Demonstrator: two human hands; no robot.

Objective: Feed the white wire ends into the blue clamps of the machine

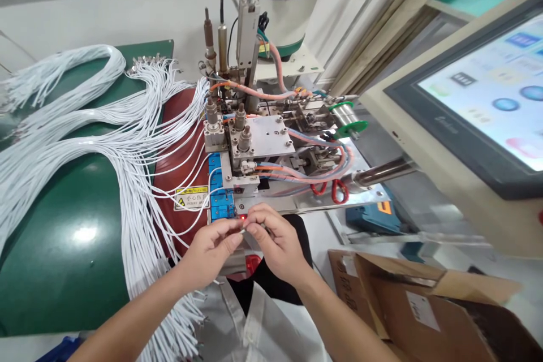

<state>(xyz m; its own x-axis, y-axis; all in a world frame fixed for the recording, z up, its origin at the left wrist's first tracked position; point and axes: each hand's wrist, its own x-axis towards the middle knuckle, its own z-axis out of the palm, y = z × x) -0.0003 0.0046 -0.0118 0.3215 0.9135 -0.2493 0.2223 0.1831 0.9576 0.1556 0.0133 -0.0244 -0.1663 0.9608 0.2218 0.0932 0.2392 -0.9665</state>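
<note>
My left hand (212,251) and my right hand (278,243) meet in front of the machine, fingertips almost touching. Both are closed in a pinch on a thin white cable (243,231), of which only a short bit shows between the fingers; its ends are hidden. Just beyond the fingertips a small red light (242,217) glows at the machine's front edge. Close by on the left is the blue cable holder (221,195), with several white cables running into it. A large bundle of white cables (127,181) spreads over the green table (63,271).
Behind my hands stands the machine (263,138) with air hoses and a solder wire spool (345,119). A warning label (192,198) sits on the red-brown surface. At right are a touch screen (487,90) and, lower, an open cardboard box (416,305).
</note>
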